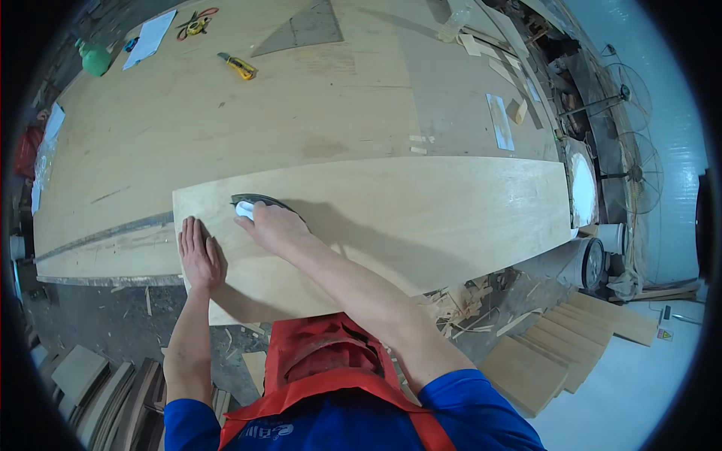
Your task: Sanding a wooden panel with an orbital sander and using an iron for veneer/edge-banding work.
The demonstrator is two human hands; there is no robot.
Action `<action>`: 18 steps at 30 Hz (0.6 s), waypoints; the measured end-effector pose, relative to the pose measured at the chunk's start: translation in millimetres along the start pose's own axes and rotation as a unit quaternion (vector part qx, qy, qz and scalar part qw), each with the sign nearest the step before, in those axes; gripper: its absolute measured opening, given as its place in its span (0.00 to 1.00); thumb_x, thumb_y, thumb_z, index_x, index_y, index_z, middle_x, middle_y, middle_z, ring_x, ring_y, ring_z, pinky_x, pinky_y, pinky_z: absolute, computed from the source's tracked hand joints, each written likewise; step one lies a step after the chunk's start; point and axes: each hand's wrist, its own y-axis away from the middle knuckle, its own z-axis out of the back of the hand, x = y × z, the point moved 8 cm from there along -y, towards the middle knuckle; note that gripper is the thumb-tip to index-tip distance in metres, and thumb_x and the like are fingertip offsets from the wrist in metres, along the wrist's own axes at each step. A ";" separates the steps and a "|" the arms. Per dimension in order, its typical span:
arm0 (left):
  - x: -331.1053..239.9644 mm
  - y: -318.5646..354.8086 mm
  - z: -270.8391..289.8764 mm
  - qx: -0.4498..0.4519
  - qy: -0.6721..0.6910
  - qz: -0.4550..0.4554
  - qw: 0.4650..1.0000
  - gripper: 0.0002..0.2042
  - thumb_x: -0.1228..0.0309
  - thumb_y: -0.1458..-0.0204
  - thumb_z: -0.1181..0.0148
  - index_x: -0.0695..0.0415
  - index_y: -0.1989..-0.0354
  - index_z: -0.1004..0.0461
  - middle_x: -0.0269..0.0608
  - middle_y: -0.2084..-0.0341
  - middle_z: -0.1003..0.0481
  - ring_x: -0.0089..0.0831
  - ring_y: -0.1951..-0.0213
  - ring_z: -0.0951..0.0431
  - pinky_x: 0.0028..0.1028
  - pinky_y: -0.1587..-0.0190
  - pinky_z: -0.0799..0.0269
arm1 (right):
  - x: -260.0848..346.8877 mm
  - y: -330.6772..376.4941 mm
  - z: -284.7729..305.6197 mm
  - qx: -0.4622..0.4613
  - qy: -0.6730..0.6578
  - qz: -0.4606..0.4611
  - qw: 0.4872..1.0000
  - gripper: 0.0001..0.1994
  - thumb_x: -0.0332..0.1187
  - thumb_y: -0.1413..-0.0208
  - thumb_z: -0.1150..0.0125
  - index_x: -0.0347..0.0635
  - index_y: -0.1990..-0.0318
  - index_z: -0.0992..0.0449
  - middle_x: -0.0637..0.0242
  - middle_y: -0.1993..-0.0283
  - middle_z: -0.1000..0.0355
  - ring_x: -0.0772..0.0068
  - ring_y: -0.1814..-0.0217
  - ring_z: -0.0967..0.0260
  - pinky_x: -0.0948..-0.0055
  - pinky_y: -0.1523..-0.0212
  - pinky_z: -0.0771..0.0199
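Red apron (pixel 323 361) hangs nearest the camera. Left hand (pixel 200 255) lies flat and open on the near-left corner of the veneer sheet (pixel 421 218), pinning it. Right hand (pixel 272 225) grips a dark-edged white tool (pixel 248 204) pressed on the sheet. Steady pressure and a firm hold-down should keep the sheet from sliding. Farther back lies a yellow knife (pixel 238 66).

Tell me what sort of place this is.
Most likely a woodworking shop. A thin wood sheet lies on a big plywood bench, offcuts litter the floor, and cut boards sit stacked nearby.
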 end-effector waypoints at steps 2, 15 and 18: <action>1.9 2.5 0.1 0.013 -0.009 0.007 1.000 0.28 0.64 0.31 0.56 0.66 0.26 0.42 0.57 0.25 0.41 0.52 0.22 0.47 0.49 0.20 0.56 | -15.5 -8.6 29.7 0.003 -0.002 -0.005 1.000 0.28 0.56 0.30 0.47 0.36 0.53 0.18 0.39 0.54 0.19 0.38 0.48 0.21 0.43 0.48 0.21; -17.5 -16.8 -5.6 0.019 0.037 -0.006 0.999 0.30 0.66 0.35 0.52 0.70 0.28 0.41 0.63 0.27 0.40 0.58 0.24 0.44 0.52 0.21 0.55 | -451.9 29.0 434.3 -0.200 0.150 -0.326 0.912 0.21 0.34 0.40 0.38 0.39 0.41 0.29 0.47 0.69 0.21 0.42 0.57 0.17 0.49 0.53 0.18; 10.5 0.6 13.7 0.017 0.013 0.030 0.999 0.31 0.65 0.35 0.50 0.68 0.27 0.42 0.61 0.26 0.41 0.56 0.22 0.46 0.53 0.20 0.58 | -358.6 -32.7 353.6 -0.169 0.135 -0.195 0.957 0.26 0.51 0.27 0.56 0.34 0.53 0.23 0.56 0.82 0.27 0.56 0.77 0.22 0.57 0.66 0.21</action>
